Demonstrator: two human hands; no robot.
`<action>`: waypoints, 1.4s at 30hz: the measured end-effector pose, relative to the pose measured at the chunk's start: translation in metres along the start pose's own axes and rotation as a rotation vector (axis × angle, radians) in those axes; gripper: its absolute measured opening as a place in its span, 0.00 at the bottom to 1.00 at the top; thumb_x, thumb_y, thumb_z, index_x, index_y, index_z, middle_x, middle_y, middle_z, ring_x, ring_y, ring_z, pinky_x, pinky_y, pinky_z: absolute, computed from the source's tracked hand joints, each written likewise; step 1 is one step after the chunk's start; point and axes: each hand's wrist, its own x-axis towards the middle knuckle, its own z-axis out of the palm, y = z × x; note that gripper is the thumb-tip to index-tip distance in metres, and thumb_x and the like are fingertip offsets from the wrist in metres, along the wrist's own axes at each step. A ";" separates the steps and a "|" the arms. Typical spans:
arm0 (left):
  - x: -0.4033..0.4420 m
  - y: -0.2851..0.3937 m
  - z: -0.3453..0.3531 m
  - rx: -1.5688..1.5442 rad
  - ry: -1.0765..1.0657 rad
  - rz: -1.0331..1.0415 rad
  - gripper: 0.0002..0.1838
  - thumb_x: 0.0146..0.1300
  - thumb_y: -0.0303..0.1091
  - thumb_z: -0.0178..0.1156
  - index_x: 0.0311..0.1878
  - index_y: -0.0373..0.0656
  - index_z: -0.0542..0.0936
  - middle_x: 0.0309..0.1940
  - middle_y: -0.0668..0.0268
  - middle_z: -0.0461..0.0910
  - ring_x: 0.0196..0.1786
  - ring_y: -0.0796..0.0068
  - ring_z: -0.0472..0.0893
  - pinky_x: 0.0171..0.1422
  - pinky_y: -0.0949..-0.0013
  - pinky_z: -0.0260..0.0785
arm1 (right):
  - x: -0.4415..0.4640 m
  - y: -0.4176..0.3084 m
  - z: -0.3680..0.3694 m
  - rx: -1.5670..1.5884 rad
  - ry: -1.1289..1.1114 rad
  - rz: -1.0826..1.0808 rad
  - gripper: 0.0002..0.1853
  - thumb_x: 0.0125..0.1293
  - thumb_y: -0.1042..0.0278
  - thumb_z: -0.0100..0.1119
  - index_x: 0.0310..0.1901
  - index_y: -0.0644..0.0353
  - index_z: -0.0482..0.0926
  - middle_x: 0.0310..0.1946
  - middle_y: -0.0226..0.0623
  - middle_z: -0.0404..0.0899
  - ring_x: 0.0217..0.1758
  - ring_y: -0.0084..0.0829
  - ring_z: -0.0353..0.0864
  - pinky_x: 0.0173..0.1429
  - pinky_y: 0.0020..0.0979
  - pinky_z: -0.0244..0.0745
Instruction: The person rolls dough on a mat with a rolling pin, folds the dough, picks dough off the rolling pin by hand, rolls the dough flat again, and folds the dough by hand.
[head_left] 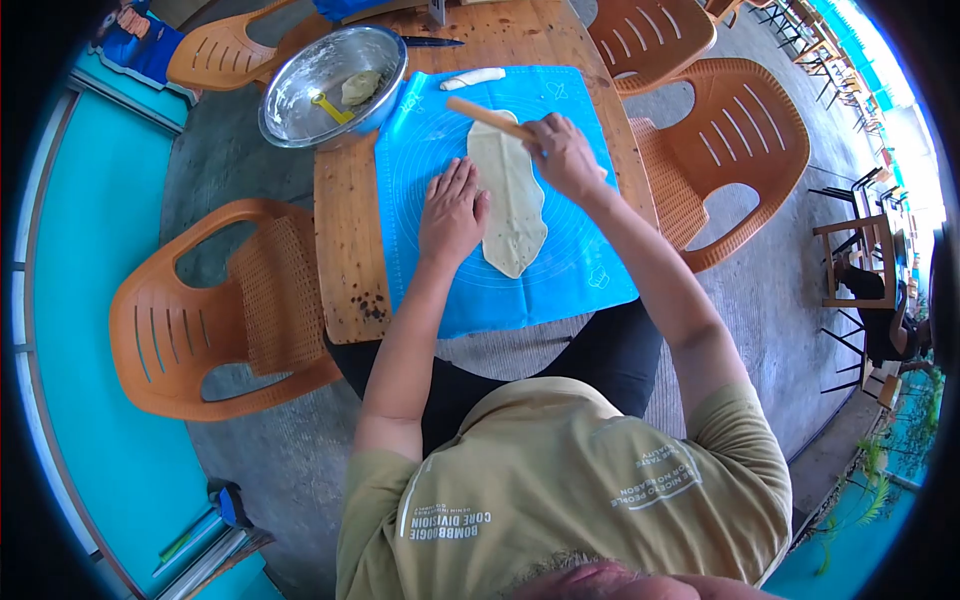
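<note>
A long, flat sheet of pale dough [512, 210] lies on a blue mat [430, 300] with printed circles. My left hand [455, 208] rests palm down at the dough's left edge, its fingers stretched out. Above the dough's upper part, my right hand [566, 152] grips one end of a wooden rolling pin [485, 117], which slants up to the left. Near the mat's top edge sits a small rolled piece of dough [473, 78]. Something pale shows beside my right hand, too hidden to make out.
On the wooden table's [350, 230] upper left stands a metal bowl [283, 112] holding a dough lump [360, 87] and a yellow tool [330, 107]. A dark knife [432, 41] lies behind it. Orange chairs [180, 300] flank the table. Someone in black [880, 330] is far right.
</note>
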 end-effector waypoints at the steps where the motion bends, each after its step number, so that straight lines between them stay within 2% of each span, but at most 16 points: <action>1: -0.001 0.000 -0.001 0.012 -0.013 0.005 0.29 0.80 0.45 0.51 0.73 0.34 0.76 0.78 0.54 0.72 0.83 0.58 0.66 0.86 0.50 0.54 | -0.009 -0.013 0.004 0.008 -0.017 0.012 0.12 0.70 0.67 0.66 0.53 0.54 0.87 0.49 0.40 0.79 0.57 0.46 0.79 0.58 0.47 0.75; 3: 0.002 0.002 -0.003 0.022 -0.024 0.015 0.29 0.80 0.45 0.51 0.73 0.34 0.76 0.78 0.53 0.72 0.83 0.58 0.66 0.86 0.50 0.54 | -0.022 -0.033 0.010 0.011 -0.029 0.026 0.11 0.69 0.68 0.66 0.52 0.55 0.87 0.52 0.42 0.79 0.59 0.46 0.78 0.59 0.48 0.74; 5: 0.002 0.003 -0.006 0.035 -0.063 -0.009 0.29 0.79 0.44 0.53 0.73 0.33 0.76 0.77 0.52 0.73 0.83 0.57 0.66 0.85 0.49 0.55 | -0.032 -0.048 0.021 0.056 -0.150 0.137 0.22 0.73 0.61 0.62 0.64 0.61 0.82 0.70 0.50 0.73 0.76 0.53 0.69 0.75 0.52 0.66; 6: 0.002 0.003 -0.006 0.035 -0.063 -0.010 0.29 0.79 0.44 0.53 0.73 0.33 0.76 0.77 0.52 0.73 0.83 0.57 0.66 0.85 0.49 0.55 | -0.034 -0.051 0.032 0.056 -0.151 0.137 0.22 0.73 0.61 0.62 0.64 0.61 0.82 0.70 0.50 0.73 0.76 0.53 0.69 0.75 0.52 0.66; 8: 0.002 0.002 -0.005 -0.002 -0.011 0.009 0.28 0.78 0.42 0.54 0.72 0.31 0.76 0.76 0.51 0.74 0.83 0.57 0.67 0.85 0.49 0.56 | -0.042 -0.053 0.053 -0.171 -0.084 0.153 0.33 0.82 0.50 0.50 0.78 0.66 0.67 0.83 0.55 0.59 0.88 0.58 0.51 0.88 0.56 0.44; 9: 0.002 0.002 -0.005 -0.005 -0.014 0.002 0.28 0.78 0.42 0.54 0.72 0.31 0.76 0.76 0.51 0.74 0.83 0.57 0.67 0.85 0.49 0.56 | -0.039 -0.059 0.045 -0.102 -0.214 0.216 0.41 0.85 0.42 0.38 0.83 0.69 0.54 0.86 0.55 0.50 0.91 0.58 0.38 0.90 0.60 0.29; 17: 0.000 0.000 -0.001 0.025 -0.019 0.003 0.27 0.79 0.42 0.54 0.73 0.35 0.76 0.78 0.54 0.72 0.83 0.57 0.66 0.85 0.47 0.57 | 0.006 -0.013 0.053 -0.243 -0.190 0.250 0.43 0.84 0.34 0.29 0.85 0.60 0.54 0.87 0.54 0.47 0.92 0.57 0.35 0.89 0.62 0.27; 22: -0.002 0.000 0.000 0.015 -0.006 0.008 0.27 0.80 0.43 0.53 0.73 0.35 0.77 0.78 0.54 0.73 0.83 0.57 0.67 0.85 0.48 0.56 | 0.035 0.028 0.061 -0.229 -0.138 0.296 0.44 0.83 0.31 0.27 0.86 0.59 0.52 0.88 0.54 0.44 0.92 0.56 0.34 0.90 0.61 0.26; 26: -0.001 -0.001 -0.001 0.014 0.012 0.018 0.27 0.80 0.43 0.53 0.73 0.35 0.77 0.77 0.54 0.74 0.82 0.57 0.68 0.85 0.49 0.57 | 0.056 0.061 0.065 -0.161 0.007 0.247 0.43 0.83 0.32 0.28 0.85 0.59 0.54 0.87 0.54 0.47 0.92 0.55 0.36 0.90 0.61 0.28; 28: 0.000 0.000 -0.001 0.016 0.016 0.021 0.27 0.80 0.43 0.53 0.73 0.35 0.77 0.77 0.54 0.74 0.82 0.57 0.68 0.85 0.49 0.57 | 0.065 0.068 0.059 -0.175 0.156 0.160 0.36 0.85 0.38 0.36 0.81 0.57 0.65 0.84 0.54 0.56 0.89 0.55 0.47 0.89 0.61 0.35; 29: 0.000 0.000 -0.003 0.018 0.018 0.023 0.27 0.80 0.43 0.53 0.73 0.34 0.77 0.77 0.54 0.74 0.82 0.57 0.68 0.84 0.49 0.58 | 0.070 0.072 0.054 -0.216 0.286 0.070 0.30 0.84 0.41 0.42 0.66 0.60 0.78 0.70 0.52 0.75 0.80 0.52 0.67 0.85 0.58 0.53; 30: -0.001 0.000 -0.003 0.020 0.021 0.026 0.27 0.80 0.43 0.53 0.73 0.34 0.77 0.77 0.54 0.74 0.82 0.57 0.68 0.84 0.49 0.58 | 0.071 0.069 0.045 -0.216 0.291 0.069 0.30 0.84 0.41 0.42 0.66 0.60 0.78 0.70 0.52 0.75 0.80 0.52 0.67 0.85 0.58 0.53; 32: 0.000 -0.001 -0.002 0.009 0.018 0.021 0.27 0.80 0.44 0.53 0.73 0.34 0.76 0.77 0.54 0.74 0.82 0.57 0.68 0.84 0.49 0.58 | 0.070 0.060 0.028 -0.044 -0.011 0.138 0.23 0.83 0.45 0.47 0.50 0.57 0.82 0.51 0.43 0.85 0.63 0.46 0.82 0.71 0.49 0.72; 33: 0.000 0.000 -0.002 0.011 0.022 0.020 0.27 0.80 0.44 0.53 0.73 0.34 0.76 0.77 0.54 0.74 0.82 0.57 0.68 0.84 0.49 0.58 | 0.063 0.060 0.037 -0.131 0.102 0.005 0.18 0.81 0.49 0.53 0.44 0.55 0.81 0.40 0.37 0.85 0.52 0.43 0.85 0.59 0.46 0.78; 37: 0.000 0.001 -0.004 -0.006 0.020 0.011 0.28 0.79 0.44 0.54 0.71 0.32 0.78 0.77 0.53 0.74 0.82 0.56 0.68 0.85 0.49 0.57 | 0.042 0.044 0.021 -0.183 -0.086 -0.310 0.14 0.76 0.52 0.60 0.47 0.54 0.82 0.42 0.37 0.84 0.50 0.42 0.84 0.57 0.45 0.77; 42: 0.000 0.001 -0.003 0.013 0.000 0.011 0.28 0.79 0.44 0.53 0.72 0.32 0.76 0.78 0.53 0.72 0.82 0.57 0.67 0.86 0.50 0.56 | 0.033 0.043 0.014 -0.220 -0.094 -0.235 0.14 0.75 0.54 0.63 0.52 0.52 0.84 0.46 0.35 0.83 0.53 0.39 0.83 0.58 0.42 0.76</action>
